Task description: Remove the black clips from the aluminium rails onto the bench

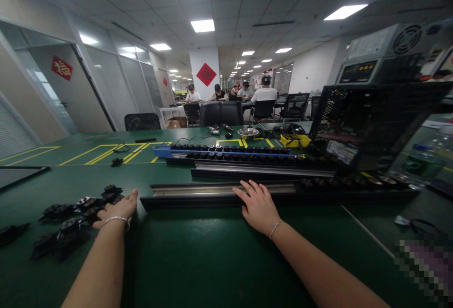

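Green tbl (198, 260); rail (191, 200) under R hand (261, 209) fingers (248, 190), blk parts (69, 241) by L hand (118, 208)

A head-worn camera looks forward and down across the green table (198, 256).

Left hand (118, 208) and left forearm (104, 263): bare; a slender, pale silvery bracelet (113, 219) is worn at the wrist. Right hand (260, 209) and right forearm (314, 263): likewise bare; a thin, silver-toned wristlet (273, 229), finely detailed, is worn.
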{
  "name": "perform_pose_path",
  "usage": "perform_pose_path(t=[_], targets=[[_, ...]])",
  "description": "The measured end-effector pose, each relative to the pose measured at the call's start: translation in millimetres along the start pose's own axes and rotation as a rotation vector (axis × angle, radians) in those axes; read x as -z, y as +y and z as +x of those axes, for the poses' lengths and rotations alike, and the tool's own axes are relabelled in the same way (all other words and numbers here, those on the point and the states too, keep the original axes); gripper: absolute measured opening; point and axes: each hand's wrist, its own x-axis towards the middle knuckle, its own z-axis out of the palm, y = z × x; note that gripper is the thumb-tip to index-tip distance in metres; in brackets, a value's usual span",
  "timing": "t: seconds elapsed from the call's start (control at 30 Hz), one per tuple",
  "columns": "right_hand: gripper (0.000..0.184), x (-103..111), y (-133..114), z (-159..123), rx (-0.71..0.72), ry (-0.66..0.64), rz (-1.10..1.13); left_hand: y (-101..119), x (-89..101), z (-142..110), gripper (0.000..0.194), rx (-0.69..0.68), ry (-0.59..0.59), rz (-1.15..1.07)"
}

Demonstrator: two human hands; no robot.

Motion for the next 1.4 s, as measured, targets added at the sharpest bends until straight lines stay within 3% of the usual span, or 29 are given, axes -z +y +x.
perform_pose_path(t=[0.07,0.1,0.2,0.27,0.4,0.5,0.67,0.8,1.4], targets=[[0.052,0.3,-0.5,0.2,-0.002,-0.001,0.012,10.2,11.5,-4.5,0.083,0.151,0.084,-0.123],[0.051,0.6,-0.7,0.4,-0.004,0.0,0.022,18.0,17.8,-6.9,0.08,0.114,0.155,-0.176],[0.044,3.1,0.7,1.2,-0.004,0.013,0.063,53.2,29.9,-18.4,0.062,-0.206,0.276,-0.246],[0.04,7.4,5.2,2.4,-0.01,0.023,0.084,83.7,27.9,-33.6,0.05,-0.376,0.314,-0.266],[0.036,26.8,28.1,5.9,-0.149,0.053,-0.01,139.9,3.9,-82.0,0.043,-0.757,0.487,-0.341],[0.036,48.3,56.0,6.5,-0.396,0.068,-0.185,161.6,-16.9,-115.1,0.044,-0.883,0.501,-0.292],[0.036,71.2,102.6,-0.7,-0.682,-0.07,-0.274,162.8,-37.4,-132.3,0.05,-0.899,0.492,-0.198],[0.035,69.3,121.1,-4.3,-0.677,-0.205,-0.251,157.7,-42.7,-132.7,0.049,-0.863,0.517,-0.158],[0.039,65.1,96.5,4.9,-0.655,-0.257,-0.184,160.5,-41.0,-137.2,0.036,-0.867,0.572,-0.1]])
